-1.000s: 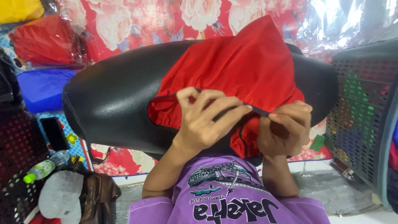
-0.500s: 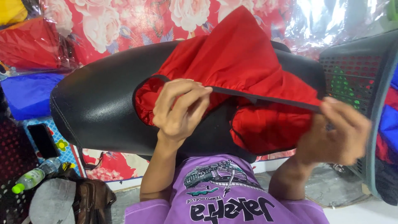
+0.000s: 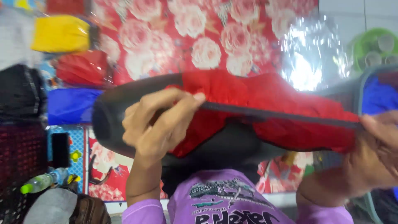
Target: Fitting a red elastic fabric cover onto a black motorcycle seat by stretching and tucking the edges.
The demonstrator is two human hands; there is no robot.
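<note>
— Behind everything hangs a red sheet printed with pale roses (image 3: 207, 45), with crinkled clear plastic (image 3: 311, 62) catching the light to one side. What sits in front of it?

— A black padded seat (image 3: 124, 108), smooth and slightly glossy, rounded at its end. Draped over it is a red garment (image 3: 269, 99) of thin, finely textured cloth with a dark trimmed edge (image 3: 269, 118) pulled into a straight line between the two hands.

— How are the fingers set?

— The left hand (image 3: 159, 124) has its fingers curled and pressed together, the thumb tip pinching the dark edge right at the fingertips. The right hand (image 3: 379, 153) grips the other end of that edge; its fingers look closed around the cloth, though blur and the frame border hide the exact pinch.

— How would the cloth handle?

— I judge it light, soft and limp: it sags below the taut edge, under the fingers, and bunches above them. The trimmed edge seems the firmest place to take hold; the loose body would likely slide on the slick seat.

— Anything else nearby?

— Beyond the left knuckles, folded yellow (image 3: 60, 33) and blue (image 3: 70, 105) bundles; lower down, a clear bottle with a green cap (image 3: 39, 182). Past the right fingers, a mesh basket (image 3: 365, 83).
</note>
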